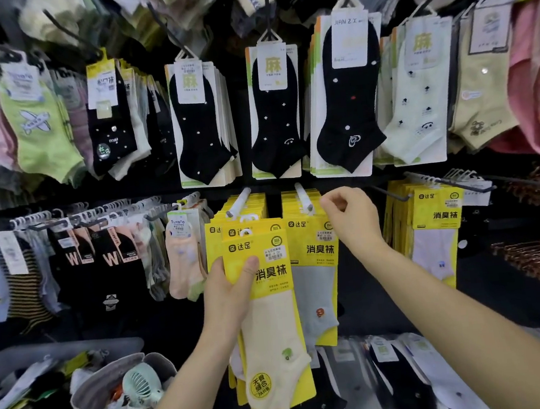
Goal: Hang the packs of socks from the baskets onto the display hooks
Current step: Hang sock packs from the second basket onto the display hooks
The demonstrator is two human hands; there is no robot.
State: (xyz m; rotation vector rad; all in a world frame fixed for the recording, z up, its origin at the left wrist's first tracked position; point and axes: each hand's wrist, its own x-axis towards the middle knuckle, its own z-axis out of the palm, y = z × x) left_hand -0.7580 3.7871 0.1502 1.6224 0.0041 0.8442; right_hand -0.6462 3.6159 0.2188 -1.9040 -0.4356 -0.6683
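A yellow pack of socks (266, 308) is clamped in the fingers of the left hand (228, 292) — the thumb (247, 270) is pressed on the front of the yellow card, the other fingers are hidden behind it. At least one more yellow pack is held behind the front one in the same grip. A cream ankle sock is shown on the front pack, with a round yellow sticker near its toe. The pack is held upright, in front of and just below a white hook (238, 202), and it is not yet hung.

The fingers of the right hand (351, 215) are curled together at the top of a hanging grey-sock pack (315, 266), just beside the tip of a second white hook (304, 197); whether anything is pinched between them cannot be told. That pack is hung on the second hook, with more yellow packs stacked behind it.

To the right, another row of yellow packs (435, 237) is hung on a dark wire hook. Above, black dotted socks (200, 125) and pale green ones are displayed on cards. To the left, striped, black and peach socks are hung on a lower rail.

At the lower left, a grey basket (91, 386) is seen — a small mint-green fan (141, 386) and loose items are held in it.
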